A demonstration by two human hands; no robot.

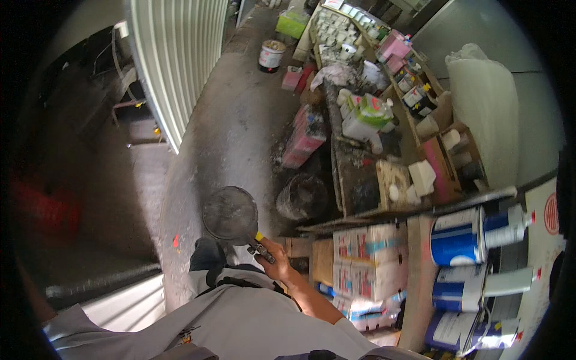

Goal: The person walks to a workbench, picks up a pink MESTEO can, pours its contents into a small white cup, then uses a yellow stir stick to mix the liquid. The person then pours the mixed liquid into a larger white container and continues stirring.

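So the right hand [275, 259] is closed round the handle [261, 248] of a tool [231, 215] with a big round grey head, and there's a small yellow bit where the two parts join. No clue about the left hand: only the left sleeve [66, 324] shows clearly, then it all goes dark near the rim, so I can't tell what that hand is up to. Anyway, the hands aren't together on the tool, it's just the right one on it.

The thing that matters here, imo, is how the tool lies off that hand. Its long axis runs on a slant, from the grip forward and to the left, so the round head sits out ahead of the fist, in front of the person's body and just past the dark trouser leg [207, 254]. Right hand's the near one, no contest. The flat of the head looks turned up toward the camera, though I wouldn't swear to the exact tilt.

Going out from there: a dark bucket [302, 197] is just right of the head as we see it, near the bench [336, 171]. Beyond the bucket there's a pink box [305, 141], and way up the floor [228, 132] a white pail [272, 56]. Off to the right, stacked cartons [369, 258] and a blue can [456, 240]; off to the left, a ribbed panel [177, 60].
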